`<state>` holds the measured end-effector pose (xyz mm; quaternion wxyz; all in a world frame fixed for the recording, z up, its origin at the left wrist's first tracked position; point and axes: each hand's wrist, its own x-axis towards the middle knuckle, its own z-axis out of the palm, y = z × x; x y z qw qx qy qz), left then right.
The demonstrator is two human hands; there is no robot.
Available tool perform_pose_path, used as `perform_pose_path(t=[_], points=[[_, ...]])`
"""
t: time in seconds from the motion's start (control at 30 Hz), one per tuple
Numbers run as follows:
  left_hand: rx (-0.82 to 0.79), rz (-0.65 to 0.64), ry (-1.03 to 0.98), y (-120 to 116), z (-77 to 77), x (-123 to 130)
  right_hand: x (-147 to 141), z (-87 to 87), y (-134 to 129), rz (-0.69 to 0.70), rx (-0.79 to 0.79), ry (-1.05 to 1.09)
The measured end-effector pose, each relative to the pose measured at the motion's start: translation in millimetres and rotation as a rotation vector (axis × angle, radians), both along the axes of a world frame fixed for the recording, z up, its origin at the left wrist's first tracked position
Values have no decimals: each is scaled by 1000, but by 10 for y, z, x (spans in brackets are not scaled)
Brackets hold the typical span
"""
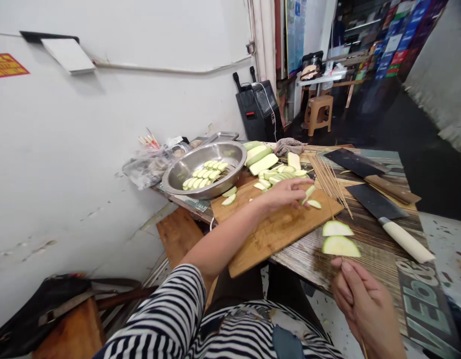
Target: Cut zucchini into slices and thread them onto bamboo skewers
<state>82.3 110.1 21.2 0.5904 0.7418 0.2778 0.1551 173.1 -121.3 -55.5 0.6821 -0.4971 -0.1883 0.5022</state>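
Note:
My right hand (365,299) is closed on a thin wooden skewer at the lower right. Two pale green half-round slices (341,246) are threaded on it, one above the other. Over the right part of the wooden cutting board (268,244), my left hand (290,193) has its fingers bent round a slice (308,194) and seems to pinch it. Another slice (314,204) lies flat just beside these fingers. Behind the hand is a heap of cut slices (283,174), with larger peeled pieces (263,163) at its back.
A steel bowl (170,182) with skewered slices stands left of the board. Bare skewers (330,179) lie right of the heap. Two cleavers, one dark-handled (393,188) and one white-handled (406,240), lie at the table's right. A plastic bag (140,169) sits against the wall.

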Motion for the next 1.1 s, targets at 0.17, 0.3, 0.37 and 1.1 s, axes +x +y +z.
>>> perform_pose_path(t=[0.17,0.3,0.37,1.1], points=[[-797,213,-298,-323,-25,-519,-131,-35,-45,209,-38,-105],[-784,458,-381,-464,-42,-792,-287,-13,-39,366,-97,-193],[-790,516,-392,-488,-29,-875,-346,-1,-41,401,-133,-237],[-781,549,-423,-461,29,-1065,-520,190,-105,441,-185,-277]])
